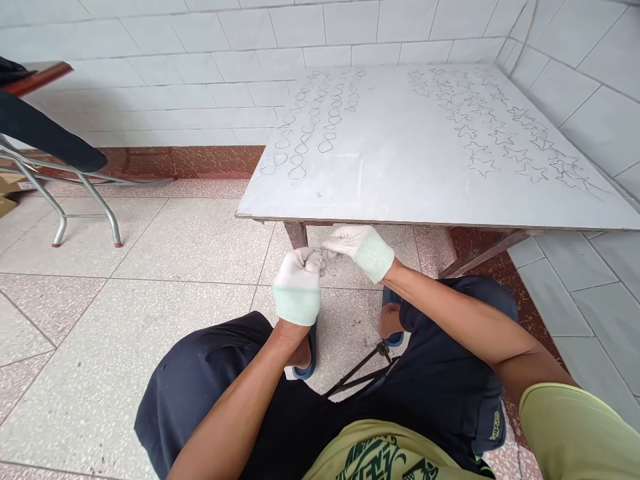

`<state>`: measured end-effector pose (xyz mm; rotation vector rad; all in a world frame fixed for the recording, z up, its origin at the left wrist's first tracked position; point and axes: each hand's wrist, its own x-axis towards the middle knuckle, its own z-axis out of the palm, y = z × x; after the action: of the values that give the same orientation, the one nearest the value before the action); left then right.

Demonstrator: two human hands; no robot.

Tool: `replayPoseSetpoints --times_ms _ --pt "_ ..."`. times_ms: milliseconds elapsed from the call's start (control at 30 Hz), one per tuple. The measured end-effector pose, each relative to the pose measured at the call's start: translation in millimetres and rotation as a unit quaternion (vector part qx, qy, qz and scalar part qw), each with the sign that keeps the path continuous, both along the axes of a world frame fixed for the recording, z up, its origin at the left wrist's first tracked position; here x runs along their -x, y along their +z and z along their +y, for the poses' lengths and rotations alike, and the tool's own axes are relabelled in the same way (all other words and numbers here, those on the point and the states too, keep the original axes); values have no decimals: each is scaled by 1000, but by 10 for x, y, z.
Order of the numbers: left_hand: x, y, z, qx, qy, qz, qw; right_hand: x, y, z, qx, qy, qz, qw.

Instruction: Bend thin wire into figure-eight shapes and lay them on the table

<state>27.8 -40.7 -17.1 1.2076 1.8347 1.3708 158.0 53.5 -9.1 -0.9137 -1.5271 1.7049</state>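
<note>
My left hand [301, 277], in a white glove with a mint cuff, is closed just below the front edge of the table. My right hand [350, 245], gloved the same way, meets it from the right with its fingers pinched together. Between the fingertips a thin wire [334, 259] shows faintly; much of it is hidden by the gloves. On the white tabletop [390, 180] lie rows of thin star outlines [483, 163] at the right. Rows of rounded, loop-like outlines [327, 141] lie at the left.
A folding stool with metal legs [103, 200] stands on the speckled tile floor [185, 240] at the left, with a person's dark-clad leg [45, 130] by it. White tiled walls [200, 80] border the table behind and right. A dark thin-legged stand [363, 367] is between my legs.
</note>
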Motion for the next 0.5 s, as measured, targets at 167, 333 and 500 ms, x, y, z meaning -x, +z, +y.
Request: replayPoseSetpoints --times_ms 167,333,500 --pt "-16 65 36 -23 -29 -99 994 16 -47 14 -33 -18 5 999" --pt "49 1 72 -14 -90 -106 990 -23 24 -11 -114 -58 -86 988" --pt "70 -57 100 15 -108 -106 988 -69 124 4 -154 -68 -138 976"
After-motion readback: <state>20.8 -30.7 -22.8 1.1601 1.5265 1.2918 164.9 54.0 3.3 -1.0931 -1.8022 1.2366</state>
